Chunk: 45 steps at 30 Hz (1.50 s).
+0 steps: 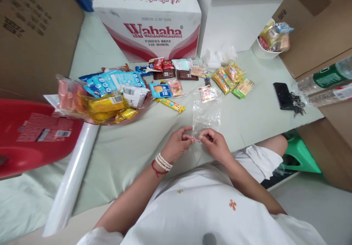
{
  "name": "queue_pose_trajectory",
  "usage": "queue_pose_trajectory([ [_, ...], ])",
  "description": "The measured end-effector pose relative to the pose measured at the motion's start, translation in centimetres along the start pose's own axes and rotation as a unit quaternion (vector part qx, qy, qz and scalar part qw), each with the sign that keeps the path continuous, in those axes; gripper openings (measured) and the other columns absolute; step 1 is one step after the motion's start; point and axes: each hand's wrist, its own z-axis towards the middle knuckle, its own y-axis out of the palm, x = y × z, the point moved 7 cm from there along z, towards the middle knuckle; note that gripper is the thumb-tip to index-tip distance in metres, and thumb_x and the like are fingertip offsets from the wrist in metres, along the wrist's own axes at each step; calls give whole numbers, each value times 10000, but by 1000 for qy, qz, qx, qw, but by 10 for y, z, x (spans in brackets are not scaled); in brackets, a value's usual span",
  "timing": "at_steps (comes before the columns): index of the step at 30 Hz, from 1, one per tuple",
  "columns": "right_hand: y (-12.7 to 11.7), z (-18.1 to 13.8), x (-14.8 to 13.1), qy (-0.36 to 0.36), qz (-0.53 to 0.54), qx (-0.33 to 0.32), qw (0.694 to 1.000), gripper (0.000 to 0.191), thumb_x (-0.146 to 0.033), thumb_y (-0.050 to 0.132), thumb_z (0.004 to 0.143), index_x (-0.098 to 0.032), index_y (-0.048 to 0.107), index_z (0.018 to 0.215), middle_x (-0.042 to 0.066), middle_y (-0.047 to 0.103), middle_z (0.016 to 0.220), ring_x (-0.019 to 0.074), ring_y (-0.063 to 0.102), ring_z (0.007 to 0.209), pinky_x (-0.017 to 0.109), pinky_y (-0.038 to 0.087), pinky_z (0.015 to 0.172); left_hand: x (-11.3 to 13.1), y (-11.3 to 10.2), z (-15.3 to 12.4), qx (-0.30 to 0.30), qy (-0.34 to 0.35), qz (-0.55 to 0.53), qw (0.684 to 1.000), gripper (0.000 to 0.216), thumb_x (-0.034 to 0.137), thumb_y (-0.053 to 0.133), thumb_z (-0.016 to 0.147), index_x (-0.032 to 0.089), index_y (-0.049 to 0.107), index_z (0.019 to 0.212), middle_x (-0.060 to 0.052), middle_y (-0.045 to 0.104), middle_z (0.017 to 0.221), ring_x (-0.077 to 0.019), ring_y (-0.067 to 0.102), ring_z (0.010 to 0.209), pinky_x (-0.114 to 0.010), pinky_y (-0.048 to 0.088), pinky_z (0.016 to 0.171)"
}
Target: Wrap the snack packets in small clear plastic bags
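A clear plastic bag (206,116) lies on the pale green tabletop (236,120) in front of me, its near edge between my hands. My left hand (178,142), with beads and a red cord at the wrist, pinches the left part of that edge. The thumb and fingers of my right hand (213,142) pinch the edge just beside it. At the bag's far end lies a small pink-and-white packet (208,93); I cannot tell whether it is inside. A yellow snack stick (171,105) rests to the left, near a blue packet (161,90).
Snack packs fill a tray (134,117) at left, beside a red plastic container (38,138) and a plastic roll (72,179). Behind stands a Wahaha carton (154,28). Farther right are a white tub (265,51) of snacks, a black case (283,96), keys (299,105) and bottles (327,76).
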Motion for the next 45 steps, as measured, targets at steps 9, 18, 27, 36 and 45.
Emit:
queue_pose_trajectory([
  [9, -35, 0, 13, 66, 121, 63, 988, 325, -540, 710, 880, -237, 598, 842, -52, 467, 622, 109, 348, 505, 251, 283, 476, 1, -16, 1, 26, 33, 3, 999, 351, 276, 702, 629, 170, 646, 959, 32, 662, 714, -77, 411, 487, -228, 301, 469],
  [18, -38, 1, 6, 67, 196, 19, 978, 363, -550, 750, 835, -244, 630, 989, -58, 487, 668, 97, 369, 503, 243, 331, 468, 53, -39, -21, 147, 194, 328, 913, 325, 479, 655, 878, 210, 772, 1018, -117, 741, 1092, -288, 629, 1061, -374, 450, 925],
  [27, -50, -7, 10, 30, 153, 37, 987, 312, -527, 685, 905, -237, 648, 1012, -64, 459, 605, 114, 417, 511, 250, 335, 499, 55, 21, 41, 25, 136, 286, 948, 310, 482, 661, 812, 197, 621, 694, 24, 503, 567, -151, 433, 567, -278, 299, 578],
  [36, -140, -32, 38, 13, -58, 118, 991, 356, -560, 626, 940, -227, 723, 1020, 64, 685, 937, 210, 629, 843, 323, 510, 716, 49, -10, 11, 108, 184, 123, 969, 436, 615, 620, 834, 187, 568, 773, 65, 446, 608, -109, 372, 589, -241, 290, 573],
  [45, -63, 40, -33, -137, -246, -26, 959, 224, -355, 689, 949, -229, 743, 1127, 79, 712, 1046, 244, 621, 1020, 408, 469, 976, 35, 0, -16, 80, 207, 150, 963, 294, 477, 671, 857, 185, 640, 839, -2, 588, 790, -136, 509, 704, -249, 407, 647],
])
